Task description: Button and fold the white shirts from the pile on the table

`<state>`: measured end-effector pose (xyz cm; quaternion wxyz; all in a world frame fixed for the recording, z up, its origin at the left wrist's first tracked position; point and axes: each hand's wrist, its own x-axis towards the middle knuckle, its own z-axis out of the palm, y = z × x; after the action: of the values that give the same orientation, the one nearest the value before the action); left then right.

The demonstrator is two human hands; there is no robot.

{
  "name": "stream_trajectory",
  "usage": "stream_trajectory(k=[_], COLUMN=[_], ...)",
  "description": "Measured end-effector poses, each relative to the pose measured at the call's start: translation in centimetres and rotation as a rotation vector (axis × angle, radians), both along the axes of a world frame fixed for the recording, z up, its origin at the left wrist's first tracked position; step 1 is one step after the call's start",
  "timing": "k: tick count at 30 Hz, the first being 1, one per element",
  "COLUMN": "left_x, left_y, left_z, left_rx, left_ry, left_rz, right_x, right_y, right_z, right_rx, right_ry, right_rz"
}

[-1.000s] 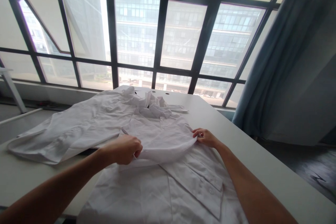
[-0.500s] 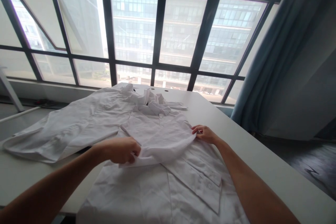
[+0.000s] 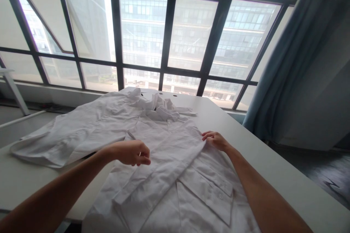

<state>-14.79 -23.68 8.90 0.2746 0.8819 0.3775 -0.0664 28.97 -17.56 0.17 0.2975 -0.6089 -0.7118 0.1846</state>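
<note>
A white shirt (image 3: 164, 153) lies spread on the table in front of me, its sleeve with a buttoned cuff (image 3: 216, 193) folded across the lower right. My left hand (image 3: 133, 152) hovers over the left side of the shirt, with loosely curled fingers and no cloth between them. At the shirt's right edge, my right hand (image 3: 214, 140) pinches the fabric between fingertips and thumb. The front panel lies slantwise from that hand down to the lower left. Bunched cloth (image 3: 164, 107) sits at the shirt's far end.
Another white garment (image 3: 82, 127) is heaped on the left, against the shirt. The white table (image 3: 273, 167) runs toward the window (image 3: 144, 25). A blue-grey curtain (image 3: 276, 76) hangs at the right. A metal frame leg (image 3: 16, 93) stands at far left.
My left hand has let go of the shirt's panel edge and lifted slightly. The panel has dropped and spread toward the lower left. My right hand stays at the right edge.
</note>
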Motion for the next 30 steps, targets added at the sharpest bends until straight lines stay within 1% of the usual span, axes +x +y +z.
stream_trajectory(k=[1, 2, 3, 4, 6, 8, 9, 10, 11, 12, 14, 15, 16, 18, 20, 23, 26, 28, 30], left_x=[0.3, 0.5, 0.6, 0.6, 0.4, 0.1, 0.0, 0.0, 0.1, 0.3, 1.1, 1.6, 2.1, 2.9, 3.3, 3.2, 3.2, 3.3, 3.4], left_y=[0.2, 0.3, 0.4, 0.5, 0.6, 0.6, 0.6, 0.6, 0.6, 0.6, 0.7, 0.8, 1.0, 1.6, 2.2, 2.9, 3.2, 3.2, 3.5], left_z=[-0.5, -0.9, -1.2, -1.4, -1.5, -1.2, -1.1, -0.9, -0.8, -0.7, -1.1, -1.6, -2.2, -3.9, -5.7, -7.8, -8.6, -8.7, -8.6], left_rx=[0.141, 0.236, 0.271, 0.24, 0.069, -0.081, -0.108, -0.083, -0.015, 0.08, 0.283, 0.356, 0.397, 0.418, 0.397, 0.377, 0.386, 0.387, 0.392], left_ry=[0.048, 0.101, 0.151, 0.189, 0.228, 0.259, 0.274, 0.279, 0.266, 0.23, 0.085, -0.001, -0.075, -0.146, -0.114, -0.065, -0.087, -0.1, -0.119], left_rz=[0.056, 0.096, 0.12, 0.133, 0.154, 0.19, 0.195, 0.187, 0.173, 0.159, 0.122, 0.087, 0.037, -0.084, -0.154, -0.172, -0.172, -0.165, -0.157], right_x=[0.0, -0.1, -0.1, 0.0, 0.1, 0.2, 0.2, 0.0, -0.2, -0.7, -2.0, -2.8, -3.7, -5.4, -6.3, -6.3, -5.4, -4.9, -4.7], right_y=[0.1, 0.1, 0.2, 0.3, 0.4, 0.5, 0.4, 0.4, 0.4, 0.5, 0.9, 1.3, 1.9, 3.3, 5.0, 7.4, 8.9, 9.2, 8.9], right_z=[-0.1, -0.2, -0.3, -0.5, -0.7, -0.9, -0.9, -0.8, -0.8, -0.6, -0.4, -0.3, -0.2, -0.3, -0.5, -1.2, -1.7, -1.8, -1.8], right_rx=[0.022, 0.048, 0.074, 0.096, 0.108, 0.08, 0.063, 0.055, 0.059, 0.072, 0.103, 0.11, 0.107, 0.06, -0.042, -0.187, -0.217, -0.222, -0.231], right_ry=[-0.02, -0.052, -0.092, -0.137, -0.217, -0.279, -0.312, -0.347, -0.381, -0.41, -0.444, -0.454, -0.464, -0.498, -0.538, -0.554, -0.53, -0.525, -0.535], right_rz=[-0.018, -0.038, -0.059, -0.077, -0.104, -0.123, -0.133, -0.145, -0.157, -0.165, -0.162, -0.148, -0.126, -0.087, -0.083, -0.094, -0.09, -0.101, -0.121])
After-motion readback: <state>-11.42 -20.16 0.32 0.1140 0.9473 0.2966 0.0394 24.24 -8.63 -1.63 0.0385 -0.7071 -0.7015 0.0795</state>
